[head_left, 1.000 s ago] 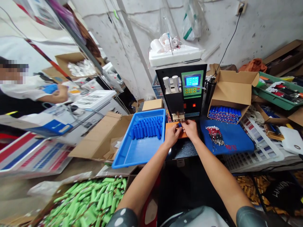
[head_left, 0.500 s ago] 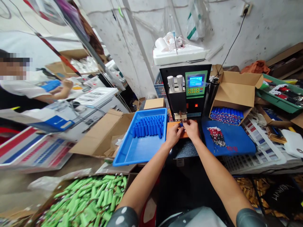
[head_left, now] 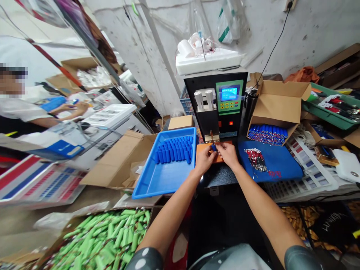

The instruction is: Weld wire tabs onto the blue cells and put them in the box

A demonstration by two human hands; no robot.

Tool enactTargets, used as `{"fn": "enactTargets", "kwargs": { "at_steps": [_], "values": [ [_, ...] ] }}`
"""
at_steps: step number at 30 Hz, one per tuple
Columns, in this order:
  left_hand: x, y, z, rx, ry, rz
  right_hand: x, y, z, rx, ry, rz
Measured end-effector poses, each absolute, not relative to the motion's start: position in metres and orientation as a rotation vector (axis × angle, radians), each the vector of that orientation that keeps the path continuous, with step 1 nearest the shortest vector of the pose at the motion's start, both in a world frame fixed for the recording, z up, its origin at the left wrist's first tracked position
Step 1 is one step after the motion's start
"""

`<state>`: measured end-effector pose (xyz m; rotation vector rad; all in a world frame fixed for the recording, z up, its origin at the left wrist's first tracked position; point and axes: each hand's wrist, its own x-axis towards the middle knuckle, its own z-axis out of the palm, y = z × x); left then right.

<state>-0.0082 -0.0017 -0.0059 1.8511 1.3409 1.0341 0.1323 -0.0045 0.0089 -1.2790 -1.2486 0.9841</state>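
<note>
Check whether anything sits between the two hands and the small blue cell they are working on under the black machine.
Nothing visible does. The left hand and right hand both already pinch the blue cell on the orange pad, right below the welder's pins. The blue tray and the bundle of wires lie off to the sides.

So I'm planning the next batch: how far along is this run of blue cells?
Done, it seems: a few rows of blue cells lie in the blue tray. In hand: the left hand and right hand hold one blue cell on the orange pad beneath the welder's pins. Left: the cardboard box holds many cells, and wired strips wait on the blue cloth.
</note>
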Motion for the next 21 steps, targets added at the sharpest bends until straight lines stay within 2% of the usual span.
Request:
{"fn": "enactTargets", "kwargs": {
  "at_steps": [6,13,16,21],
  "values": [
    [-0.007,-0.002,-0.002,1.836,1.318,1.026,0.207,-0.03,0.02,-1.249,-1.036,0.936],
    [0.01,-0.025,0.005,2.11,1.332,1.001,0.35,-0.056,-0.022,-1.484,-0.87,0.447],
    [0.044,-0.02,0.014,2.28,1.302,1.075,0.379,-0.069,-0.045,-1.591,-0.893,0.273],
    [0.131,0.024,0.028,2.536,1.12,1.079,0.377,-0.076,-0.055,-1.606,-0.999,0.256]
  ]
}}
